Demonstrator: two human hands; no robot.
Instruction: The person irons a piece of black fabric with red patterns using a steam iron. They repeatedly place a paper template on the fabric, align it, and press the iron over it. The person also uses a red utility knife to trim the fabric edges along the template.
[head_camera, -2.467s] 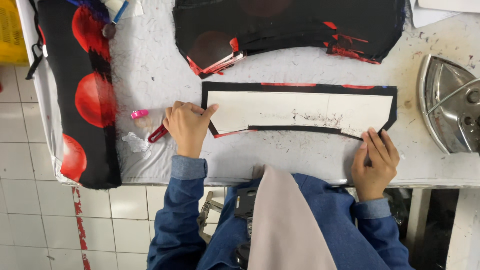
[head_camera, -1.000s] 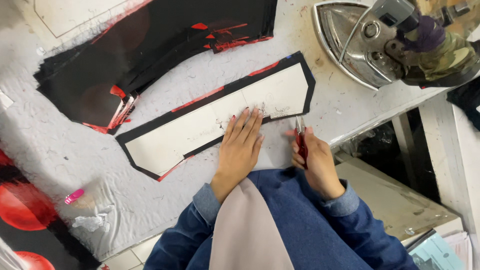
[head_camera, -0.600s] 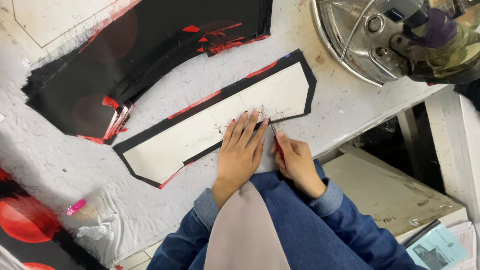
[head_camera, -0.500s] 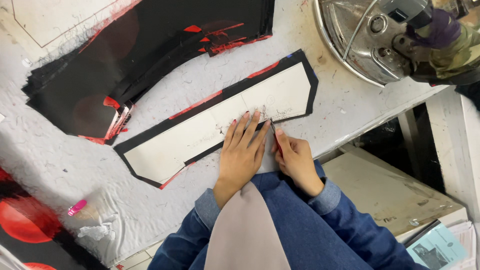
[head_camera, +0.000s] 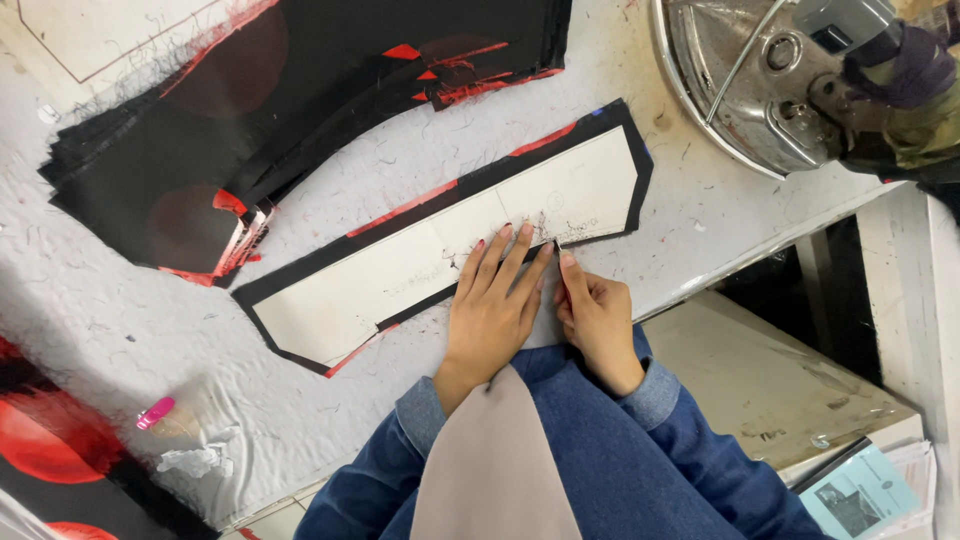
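Head view looks straight down on a white padded table (head_camera: 130, 300) flecked with loose threads. Near its front edge lies a long cream pattern (head_camera: 440, 255) with angled ends, laid on a black fabric piece (head_camera: 615, 120) that shows as a dark border all round, with red streaks along the far edge. The pair runs diagonally, low at the left and higher at the right.

Left hand (head_camera: 492, 305) lies flat and open, palm down, fingers spread and pressing on the pattern near its lower edge, right of the middle. Right hand (head_camera: 597, 318) sits just beside it, touching the table edge, fingers curled in a loose pinch with the index finger pointing at the lower rim of the pattern. Something thin may be held there, but whether it grips a tool cannot be told. Both wrists come out of blue denim sleeves (head_camera: 640, 400).

Beyond the pattern, a stack of black pieces (head_camera: 300, 110) with red patches lies across the upper left of the table. A metal iron (head_camera: 770, 90) rests at the upper right corner. A small pink marker (head_camera: 155, 412) lies near the lower left, by a crumpled clear bit of plastic (head_camera: 195, 455). Black cloth with red circles (head_camera: 50, 450) hangs at the lower left corner.
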